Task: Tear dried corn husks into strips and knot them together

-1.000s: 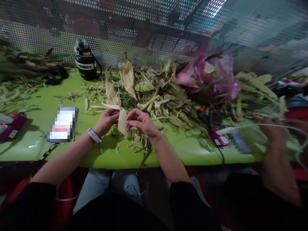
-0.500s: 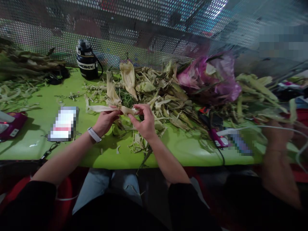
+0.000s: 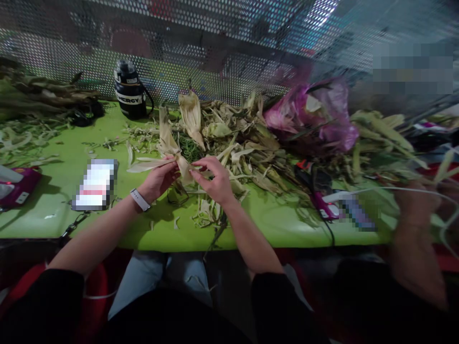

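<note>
Between my hands is a pale corn husk [image 3: 184, 171], bent over at the middle. My left hand [image 3: 158, 180], with a white band on its wrist, pinches it from the left, and a long strip trails out past the fingers to the left. My right hand [image 3: 214, 179] pinches its right part between thumb and forefinger. Just beyond my fingers, a dry husk [image 3: 166, 131] stands up beside a bundle of thin green strands [image 3: 189, 147]. A larger husk [image 3: 191, 114] rises behind these, at the edge of a heap of husks [image 3: 247, 138].
A black bottle [image 3: 129, 93] stands at the back by a perforated metal screen [image 3: 201, 52]. A phone [image 3: 96, 185] lies left on the green table [image 3: 136, 229]. To the right are a pink plastic bag [image 3: 315, 117], a purple device [image 3: 328, 208] with cables, and another person's arm [image 3: 416, 229].
The husk between my hands has been folded, and its right part now points downward. My right fingers have shifted slightly left and pinch closer together. The other person's hand has moved slightly.
</note>
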Demonstrator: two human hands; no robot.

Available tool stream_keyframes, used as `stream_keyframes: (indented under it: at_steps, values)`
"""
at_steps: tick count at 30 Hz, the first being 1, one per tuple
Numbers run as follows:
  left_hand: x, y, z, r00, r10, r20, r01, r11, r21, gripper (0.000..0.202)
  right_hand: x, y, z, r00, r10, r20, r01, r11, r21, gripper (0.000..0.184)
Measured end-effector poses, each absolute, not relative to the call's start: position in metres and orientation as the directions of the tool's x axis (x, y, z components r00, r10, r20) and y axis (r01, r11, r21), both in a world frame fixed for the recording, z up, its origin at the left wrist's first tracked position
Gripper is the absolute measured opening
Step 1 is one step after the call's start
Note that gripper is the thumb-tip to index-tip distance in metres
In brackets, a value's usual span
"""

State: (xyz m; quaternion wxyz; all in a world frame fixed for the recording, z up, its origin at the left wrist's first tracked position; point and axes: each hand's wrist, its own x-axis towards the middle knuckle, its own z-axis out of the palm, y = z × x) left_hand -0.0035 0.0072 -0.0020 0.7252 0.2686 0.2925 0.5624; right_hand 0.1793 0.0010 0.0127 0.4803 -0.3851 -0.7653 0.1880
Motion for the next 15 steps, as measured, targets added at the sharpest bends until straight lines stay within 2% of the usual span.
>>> stream_keyframes:
  at_steps: [4,7,12,15]
  values:
    - [-0.0024,0.0063,0.0046,0.212,0.962,-0.173,-0.643,0.271,0.717,0.016,0.1767,0.002,0.0083,-0.272,0.763,0.586,0.483,0.635,-0.603,0.014]
    - [-0.0032,0.0034,0.0086,0.214,0.96,-0.181,-0.638,0.277,0.718,0.023,0.1764,0.0016,0.007,-0.268,0.763,0.588,0.489,0.634,-0.599,0.014]
    - [-0.0031,-0.0012,0.0077,0.189,0.979,-0.08,-0.508,0.167,0.845,0.029,0.1764,0.0003,0.0092,-0.297,0.774,0.559,0.412,0.632,-0.656,0.01]
    - [-0.0039,-0.0001,0.0053,0.16,0.984,-0.084,-0.503,0.154,0.85,0.029,0.1768,-0.0013,0.0125,-0.261,0.796,0.547,0.397,0.605,-0.69,0.011]
